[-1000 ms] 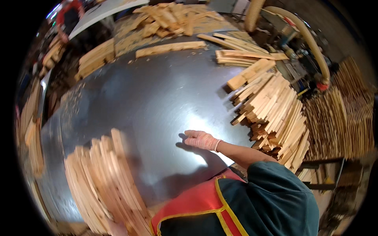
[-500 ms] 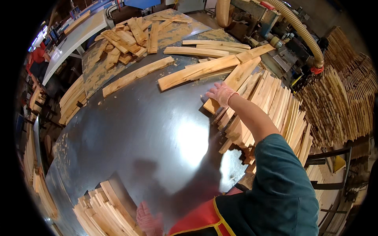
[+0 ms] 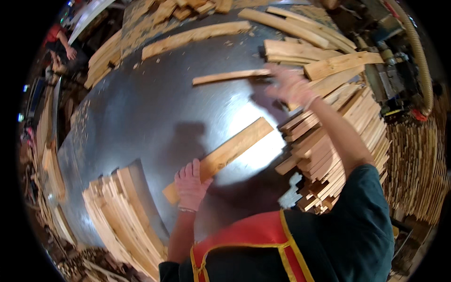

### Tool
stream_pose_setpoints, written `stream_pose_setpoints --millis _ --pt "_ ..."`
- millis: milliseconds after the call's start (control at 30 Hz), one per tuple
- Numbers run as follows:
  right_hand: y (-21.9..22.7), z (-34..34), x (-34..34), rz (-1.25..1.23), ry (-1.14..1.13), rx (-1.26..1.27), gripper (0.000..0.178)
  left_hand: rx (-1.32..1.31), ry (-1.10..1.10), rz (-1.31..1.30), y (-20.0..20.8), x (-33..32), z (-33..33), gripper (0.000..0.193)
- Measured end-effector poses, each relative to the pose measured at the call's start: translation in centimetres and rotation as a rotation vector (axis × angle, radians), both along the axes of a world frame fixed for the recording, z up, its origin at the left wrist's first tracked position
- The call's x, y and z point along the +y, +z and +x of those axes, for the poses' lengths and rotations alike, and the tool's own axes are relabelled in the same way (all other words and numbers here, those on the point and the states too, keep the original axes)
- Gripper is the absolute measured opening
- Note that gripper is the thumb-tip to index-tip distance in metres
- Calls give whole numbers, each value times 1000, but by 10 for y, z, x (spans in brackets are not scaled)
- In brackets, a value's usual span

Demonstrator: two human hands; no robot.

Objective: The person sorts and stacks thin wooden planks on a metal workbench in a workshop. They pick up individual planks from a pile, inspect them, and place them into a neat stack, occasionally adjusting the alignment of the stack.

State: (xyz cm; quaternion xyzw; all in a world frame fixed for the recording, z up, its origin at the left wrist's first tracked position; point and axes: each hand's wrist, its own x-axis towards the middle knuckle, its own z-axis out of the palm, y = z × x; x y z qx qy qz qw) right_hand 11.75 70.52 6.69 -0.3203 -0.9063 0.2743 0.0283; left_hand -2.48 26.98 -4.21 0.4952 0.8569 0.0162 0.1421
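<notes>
My left hand [image 3: 191, 185], in a pink glove, is closed over the near left end of a wooden board [image 3: 239, 143]. That board lies aslant across the dark metal table [image 3: 141, 108]. My right hand [image 3: 291, 87], also gloved, is reached out to the far right and smeared by motion. It is by the right end of a narrow wooden strip [image 3: 225, 76]; whether it touches the strip I cannot tell. Just right of it, a wide board [image 3: 343, 65] rests across other boards. Beneath my right forearm lies a row of stacked strips [image 3: 347, 127].
A bundle of strips [image 3: 124, 211] lies at the table's near left. One long board [image 3: 197, 38] and a heap of offcuts [image 3: 183, 9] are farther back. Tall lumber stacks [image 3: 418, 169] and a ribbed hose [image 3: 416, 61] stand at right. Another person [image 3: 58, 40] is far left.
A board has come from the right pile to the table's middle, under my left hand, which moved up and right. My right hand is now by a narrow strip. The view has shifted.
</notes>
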Motion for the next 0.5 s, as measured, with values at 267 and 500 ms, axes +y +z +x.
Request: stream_pose_setpoints --millis 267,500 --pt "12 29 -97 -903 -331 436 75 -1920 839 420 42 -41 -16 83" --pt "-65 14 -321 -1523 -37 173 57 -2065 606 574 39 -85 -4 62"
